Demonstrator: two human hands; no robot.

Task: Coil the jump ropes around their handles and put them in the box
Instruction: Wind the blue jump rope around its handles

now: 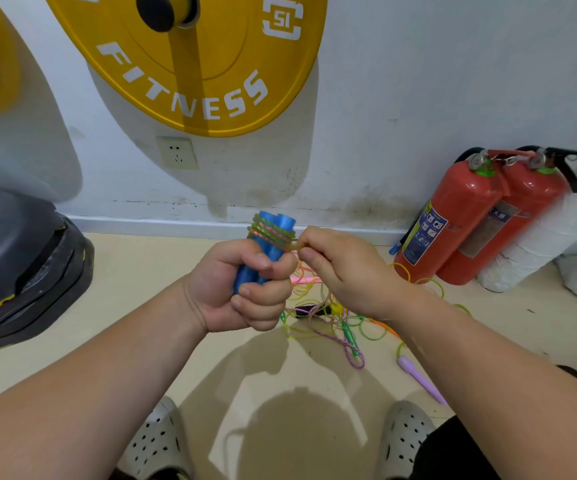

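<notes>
1. Between our two hands, raised above the floor (134, 271), we see the pair of blue handles (274, 250). They are held side by side and roughly upright, with several turns of yellow-green rope (272, 232) wound round their upper ends.
2. Our left hand (242, 289) is clamped round the lower part of the handles, fingers curled tight across the front.
3. Our right hand (345, 271) sits just to the right of the left one. Its thumb and forefinger pinch the free strand of rope right beside the coils.
4. Below and beyond the right hand, a tangle of loose jump ropes (318, 303) lies on the floor. A green handle (349, 336) lies in it and a purple handle (418, 379) at its near edge.
5. Further right of the right hand, two red fire extinguishers (453, 216) lean by the wall (418, 81).
6. Left of the left hand sits a dark, rounded piece of gym gear (20, 265).
7. Above the hands, a yellow weight plate (231, 71) lettered FITNESS hangs on the wall, with a wall socket (176, 152) under it.
8. Beneath our forearms we see two pale perforated clogs (158, 441).
</notes>
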